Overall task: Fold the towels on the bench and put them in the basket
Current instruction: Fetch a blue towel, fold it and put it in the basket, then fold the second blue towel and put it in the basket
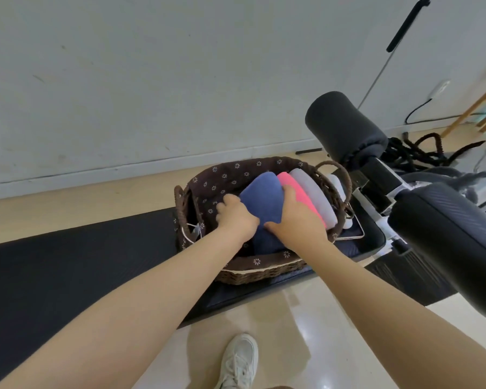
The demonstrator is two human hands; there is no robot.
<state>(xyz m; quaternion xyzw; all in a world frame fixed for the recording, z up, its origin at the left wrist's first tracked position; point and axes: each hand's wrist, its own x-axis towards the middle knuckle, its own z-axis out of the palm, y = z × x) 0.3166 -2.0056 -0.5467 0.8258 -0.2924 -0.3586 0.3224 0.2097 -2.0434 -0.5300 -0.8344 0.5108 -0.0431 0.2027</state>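
Observation:
A brown wicker basket (267, 275) with a dark flower-print lining stands on the black padded bench (68, 265). Inside it, a folded blue towel (261, 196) stands beside a folded pink towel (292, 186) and a folded grey towel (314, 192) further right. My left hand (235, 217) grips the blue towel's left side with curled fingers. My right hand (295, 220) grips its right side, thumb on the front, fingers between the blue and pink towels. The blue towel's lower part is hidden behind my hands.
Black foam roller pads (345, 124) and the bench's frame stick out at the right. A phone (351, 230) and a white object (337, 186) lie just right of the basket. A white shoe (240, 360) stands on the pale floor below. Black cables (421, 148) lie by the wall.

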